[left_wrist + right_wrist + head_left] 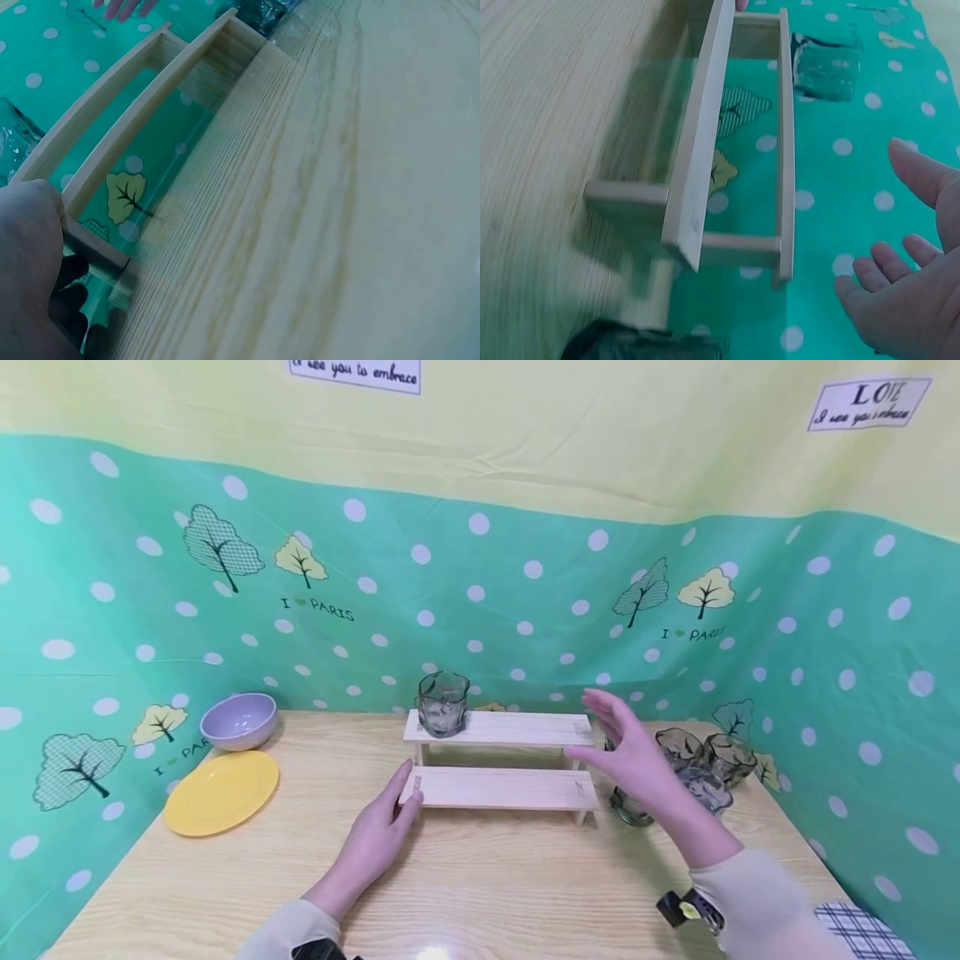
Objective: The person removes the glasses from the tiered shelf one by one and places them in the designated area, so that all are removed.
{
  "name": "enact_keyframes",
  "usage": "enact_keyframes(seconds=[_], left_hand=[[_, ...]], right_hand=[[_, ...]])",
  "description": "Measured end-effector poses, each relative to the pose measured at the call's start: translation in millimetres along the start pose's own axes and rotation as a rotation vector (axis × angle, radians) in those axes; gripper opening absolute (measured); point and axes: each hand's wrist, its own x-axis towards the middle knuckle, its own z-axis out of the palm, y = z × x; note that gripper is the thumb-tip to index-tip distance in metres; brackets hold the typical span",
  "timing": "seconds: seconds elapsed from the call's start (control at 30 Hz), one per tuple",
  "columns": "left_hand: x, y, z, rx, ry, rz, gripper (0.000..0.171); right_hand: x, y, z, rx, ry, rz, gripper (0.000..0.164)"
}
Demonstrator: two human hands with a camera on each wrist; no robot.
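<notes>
A two-tier pale wooden shelf (pixel 498 787) stands on the table, with a dark clear glass (pixel 443 703) upright on the left end of its upper tier. My left hand (pixel 375 839) is at the left end of the lower tier, fingers extended along the side and thumb at the front corner. In the left wrist view, this hand (pixel 30 262) lies against the shelf's end (pixel 94 247). My right hand (pixel 630 752) is raised by the shelf's right end, thumb and fingers spread apart with nothing between them. The right wrist view shows its palm (pixel 907 307) beside the shelf (pixel 786 150).
Several similar glasses (pixel 727 758) cluster right of the shelf, partly hidden by my right hand and forearm. A purple bowl (pixel 238 722) and a yellow plate (pixel 221 793) sit at the left. Polka-dot cloth (pixel 480 593) hangs behind and along both sides. A checked cloth (pixel 862 931) lies at the lower right.
</notes>
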Motion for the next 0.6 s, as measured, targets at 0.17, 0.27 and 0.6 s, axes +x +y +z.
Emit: enact_keyframes(seconds=[0.17, 0.27, 0.6], left_hand=[[0.8, -0.7, 0.3, -0.006, -0.011, -0.016, 0.066], [1.4, -1.3, 0.6, -0.012, -0.015, -0.022, 0.067], [1.4, -1.6, 0.0, -0.006, -0.014, -0.016, 0.067]], right_hand=[[8.7, -2.0, 16.3, 0.056, -0.021, -0.008, 0.100], [12.0, -2.9, 23.1, 0.060, -0.023, -0.024, 0.098], [19.0, -5.5, 35.8, 0.066, -0.032, -0.027, 0.094]])
